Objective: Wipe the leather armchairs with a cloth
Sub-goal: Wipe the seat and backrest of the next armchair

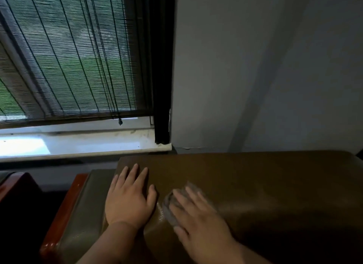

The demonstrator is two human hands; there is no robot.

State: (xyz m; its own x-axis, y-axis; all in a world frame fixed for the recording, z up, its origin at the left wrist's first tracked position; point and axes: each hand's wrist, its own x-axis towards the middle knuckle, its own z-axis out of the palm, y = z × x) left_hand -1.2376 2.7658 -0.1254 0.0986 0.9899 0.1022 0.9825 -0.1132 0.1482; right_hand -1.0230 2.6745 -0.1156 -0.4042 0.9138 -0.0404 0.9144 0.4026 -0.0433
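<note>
Low in the frame, right hand (196,220) pressed the cloth (172,206) flat on the armchair (255,181); left hand (127,199) lay spread beside. Wiping looked underway, most leather left.

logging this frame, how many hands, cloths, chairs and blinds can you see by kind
hands: 2, left hand flat on the leather, right hand pressing the cloth
cloths: 1, grey cloth
leather armchairs: 1, brown armchair
window blinds: 1, bamboo blind
total: 5
</note>
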